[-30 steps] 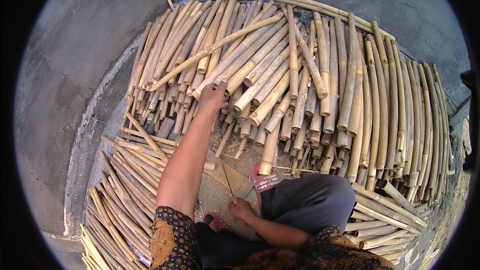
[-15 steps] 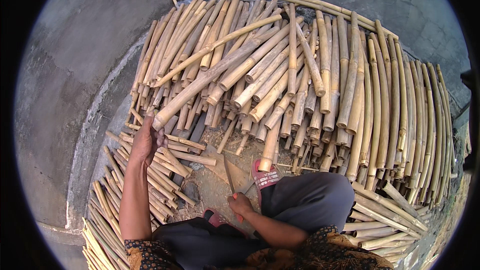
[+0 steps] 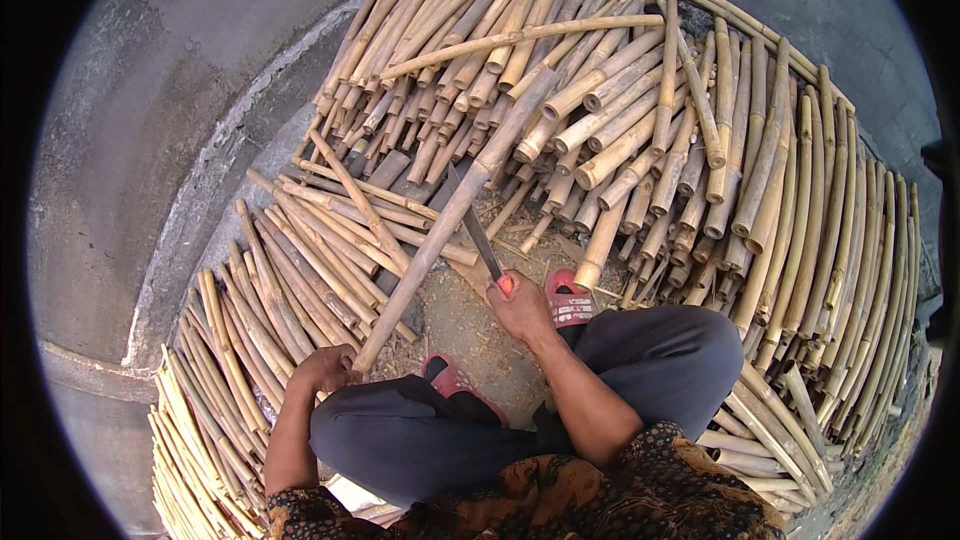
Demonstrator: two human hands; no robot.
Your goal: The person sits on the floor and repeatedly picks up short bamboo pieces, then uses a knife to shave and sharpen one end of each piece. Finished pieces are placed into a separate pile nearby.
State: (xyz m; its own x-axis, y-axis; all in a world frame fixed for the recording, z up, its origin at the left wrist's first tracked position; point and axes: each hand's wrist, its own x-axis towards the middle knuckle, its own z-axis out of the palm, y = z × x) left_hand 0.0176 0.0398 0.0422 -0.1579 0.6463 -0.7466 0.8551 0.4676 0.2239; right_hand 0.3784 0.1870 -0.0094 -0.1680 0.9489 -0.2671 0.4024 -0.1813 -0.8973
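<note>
My left hand (image 3: pixel 324 369) is closed round the near end of a long bamboo pole (image 3: pixel 437 237), beside my left knee. The pole slants up and to the right, its far part over the edge of the large bamboo pile. In front of my right knee, my right hand (image 3: pixel 521 307) grips the orange handle of a long, narrow-bladed cutting tool (image 3: pixel 481 240). Its dark blade points away and to the left and seems to pass beneath the pole, its tip showing on the other side. I cannot make out whether the edge has teeth.
Many cut bamboo poles (image 3: pixel 800 230) are piled ahead and to the right. Thinner pieces (image 3: pixel 290 280) lie stacked at left. A grey wall (image 3: pixel 150 110) rises beyond. My feet, in pink footwear (image 3: pixel 465 387), stand on ground (image 3: pixel 440 325) strewn with chips.
My left hand has drawn the bamboo pole toward me, down beside my left knee. The right hand has lifted the blade forward to the pole. The view has shifted.
</note>
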